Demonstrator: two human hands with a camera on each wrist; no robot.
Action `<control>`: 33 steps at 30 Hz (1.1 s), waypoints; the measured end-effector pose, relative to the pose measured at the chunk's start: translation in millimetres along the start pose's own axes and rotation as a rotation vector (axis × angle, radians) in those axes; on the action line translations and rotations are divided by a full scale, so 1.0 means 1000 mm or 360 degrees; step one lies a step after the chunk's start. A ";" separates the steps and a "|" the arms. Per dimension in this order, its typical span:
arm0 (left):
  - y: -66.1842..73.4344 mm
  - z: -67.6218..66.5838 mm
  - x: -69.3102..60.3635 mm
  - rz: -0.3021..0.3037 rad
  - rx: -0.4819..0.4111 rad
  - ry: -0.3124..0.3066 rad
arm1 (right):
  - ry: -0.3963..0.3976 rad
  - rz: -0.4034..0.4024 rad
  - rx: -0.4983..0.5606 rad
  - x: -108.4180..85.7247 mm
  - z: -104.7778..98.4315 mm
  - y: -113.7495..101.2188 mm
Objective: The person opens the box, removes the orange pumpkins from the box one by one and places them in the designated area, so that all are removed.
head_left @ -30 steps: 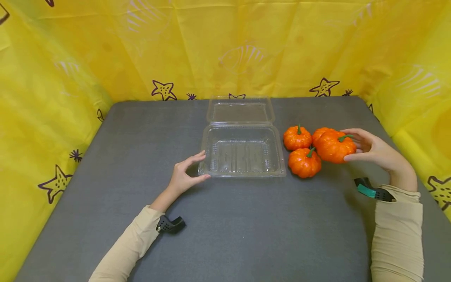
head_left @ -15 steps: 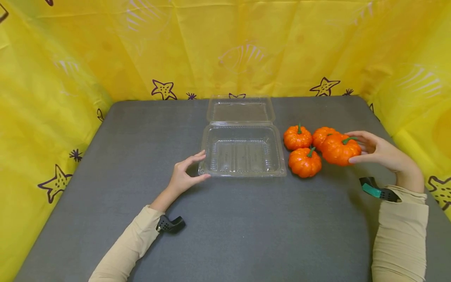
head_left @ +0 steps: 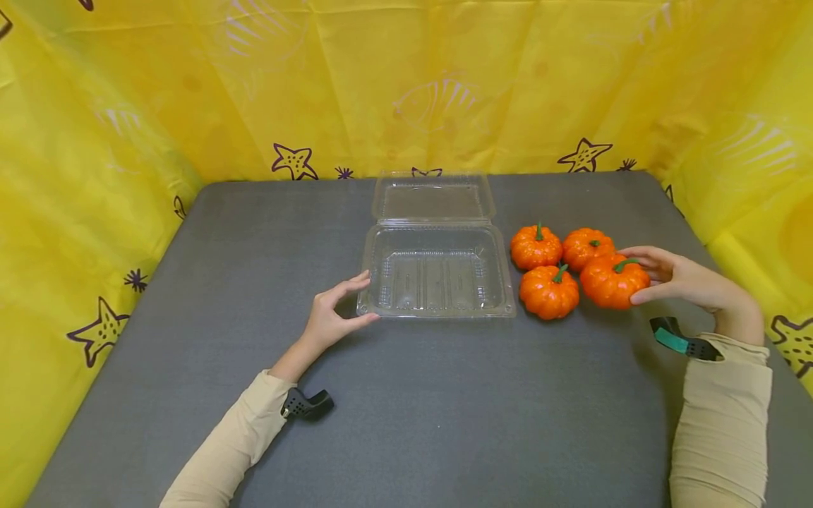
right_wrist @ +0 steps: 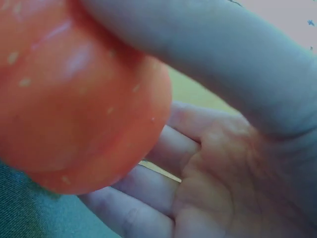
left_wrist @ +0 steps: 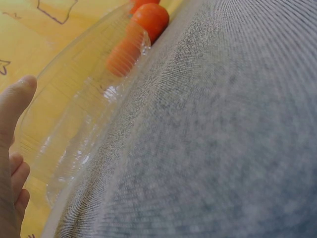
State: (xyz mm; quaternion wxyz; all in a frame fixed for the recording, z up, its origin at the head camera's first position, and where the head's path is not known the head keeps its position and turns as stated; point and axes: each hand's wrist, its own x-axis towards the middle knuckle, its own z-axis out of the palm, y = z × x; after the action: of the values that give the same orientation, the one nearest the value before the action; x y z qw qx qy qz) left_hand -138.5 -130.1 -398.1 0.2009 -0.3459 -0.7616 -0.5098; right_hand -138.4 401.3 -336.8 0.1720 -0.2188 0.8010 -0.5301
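A clear plastic clamshell container (head_left: 438,310) lies on the table with its lid (head_left: 434,204) folded back. At its front left corner, my left hand (head_left: 332,310) touches the rim with thumb and fingertips spread apart; the thumb (left_wrist: 20,96) shows by the rim in the left wrist view. My right hand (head_left: 689,282) holds an orange toy pumpkin (head_left: 613,283) with a green stem between thumb and fingers, low at the table; contact with the surface cannot be told. Three similar pumpkins stand close by: a back left one (head_left: 536,247), a front left one (head_left: 549,293) and a back right one (head_left: 587,247).
Yellow cloth (head_left: 438,85) printed with starfish and fish walls off the back and both sides of the dark grey table (head_left: 438,409). The pumpkins stand just right of the container. Black wrist mounts (head_left: 309,406) stick out from both sleeves.
My right hand has moved the pumpkin slightly right, then lowered it toward the front, uncovering the back right pumpkin. My left hand and the container have not moved.
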 end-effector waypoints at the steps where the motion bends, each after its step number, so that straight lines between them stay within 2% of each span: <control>1: 0.000 0.000 0.000 -0.0001 0.0001 -0.0001 | -0.0007 0.0010 -0.0003 0.000 0.000 0.001; 5: 0.000 0.000 0.000 0.0003 0.0004 -0.0005 | -0.0016 0.0064 -0.0005 -0.001 -0.001 0.004; 12: 0.000 0.000 0.000 0.0004 0.0002 0.0000 | -0.0056 0.0062 -0.0085 -0.004 -0.002 0.009; 17: 0.001 0.000 0.001 -0.0003 0.0012 -0.0009 | -0.0039 0.0185 -0.0215 -0.004 0.000 0.010; 21: 0.002 0.000 0.001 -0.0007 0.0019 -0.0008 | -0.0033 0.0292 -0.0256 -0.001 0.003 0.010; 28: 0.002 0.000 0.001 -0.0018 0.0030 -0.0008 | -0.0073 0.0418 -0.0222 0.002 0.006 0.010; 33: 0.003 0.000 0.000 -0.0025 0.0041 -0.0011 | -0.0085 0.0455 -0.0197 0.003 0.007 0.008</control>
State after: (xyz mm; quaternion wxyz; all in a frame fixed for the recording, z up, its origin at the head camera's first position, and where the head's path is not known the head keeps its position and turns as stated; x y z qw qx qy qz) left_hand -136.6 -129.2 -396.0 0.1986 -0.3390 -0.7715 -0.5004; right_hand -138.2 396.9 -347.4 0.2530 -0.1268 0.8502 -0.4439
